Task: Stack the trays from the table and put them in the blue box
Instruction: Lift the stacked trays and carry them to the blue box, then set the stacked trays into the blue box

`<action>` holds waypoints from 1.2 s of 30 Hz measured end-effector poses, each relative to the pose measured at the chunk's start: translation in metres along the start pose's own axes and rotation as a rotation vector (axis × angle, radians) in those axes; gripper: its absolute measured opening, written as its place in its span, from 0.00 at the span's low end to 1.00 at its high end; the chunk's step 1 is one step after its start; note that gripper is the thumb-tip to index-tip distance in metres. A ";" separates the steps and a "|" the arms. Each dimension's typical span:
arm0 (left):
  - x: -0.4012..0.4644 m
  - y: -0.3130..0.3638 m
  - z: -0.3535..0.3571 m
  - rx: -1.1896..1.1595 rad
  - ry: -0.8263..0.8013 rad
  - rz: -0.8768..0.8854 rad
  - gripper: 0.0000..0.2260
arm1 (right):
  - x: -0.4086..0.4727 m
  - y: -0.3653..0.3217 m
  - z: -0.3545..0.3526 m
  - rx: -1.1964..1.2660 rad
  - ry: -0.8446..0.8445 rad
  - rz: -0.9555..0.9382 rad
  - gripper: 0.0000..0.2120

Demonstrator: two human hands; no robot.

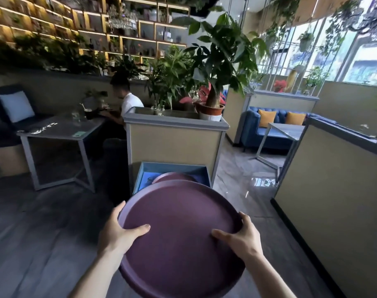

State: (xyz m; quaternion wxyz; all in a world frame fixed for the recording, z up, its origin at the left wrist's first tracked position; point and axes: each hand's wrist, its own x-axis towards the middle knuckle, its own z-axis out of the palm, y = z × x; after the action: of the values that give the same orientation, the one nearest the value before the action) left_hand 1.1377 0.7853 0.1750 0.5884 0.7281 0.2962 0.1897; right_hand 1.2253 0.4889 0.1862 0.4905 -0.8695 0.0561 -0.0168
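So both hands are clamped on a big round purple tray (179,237), carried in the air with nothing under it: the left hand (119,231) grips the left rim with its thumb lying across the inside, and the right hand (241,237) does the same on the right rim. Just past the tray's far edge sits the blue box (174,168) on the floor, against the base of a beige planter (174,140). Another purple tray (174,176) already lies inside the box, its near part hidden behind the held one.
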 end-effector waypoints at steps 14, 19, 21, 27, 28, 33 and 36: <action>0.273 0.026 0.163 0.021 0.062 -0.051 0.47 | 0.322 -0.028 0.096 -0.038 -0.084 0.001 0.46; 0.334 0.022 0.196 0.097 0.103 -0.073 0.49 | 0.391 -0.033 0.126 -0.089 -0.127 0.022 0.45; 0.358 0.014 0.206 0.134 0.107 -0.116 0.51 | 0.412 -0.035 0.140 -0.121 -0.146 0.031 0.44; 0.420 -0.019 0.223 0.256 0.071 -0.201 0.52 | 0.458 -0.026 0.189 -0.194 -0.179 0.103 0.48; 0.429 -0.024 0.226 0.282 0.064 -0.204 0.50 | 0.463 -0.024 0.198 -0.210 -0.183 0.117 0.49; 0.468 -0.063 0.237 0.394 0.039 -0.258 0.54 | 0.481 -0.006 0.246 -0.345 -0.216 0.212 0.50; 0.488 -0.085 0.247 0.428 0.020 -0.300 0.53 | 0.491 0.016 0.274 -0.441 -0.234 0.275 0.57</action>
State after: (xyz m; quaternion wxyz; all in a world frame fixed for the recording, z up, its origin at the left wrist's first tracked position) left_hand 1.6413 0.9322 -0.0007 0.4394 0.7820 0.4402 0.0402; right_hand 1.7345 0.6580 0.0182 0.2903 -0.9354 0.1188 0.1633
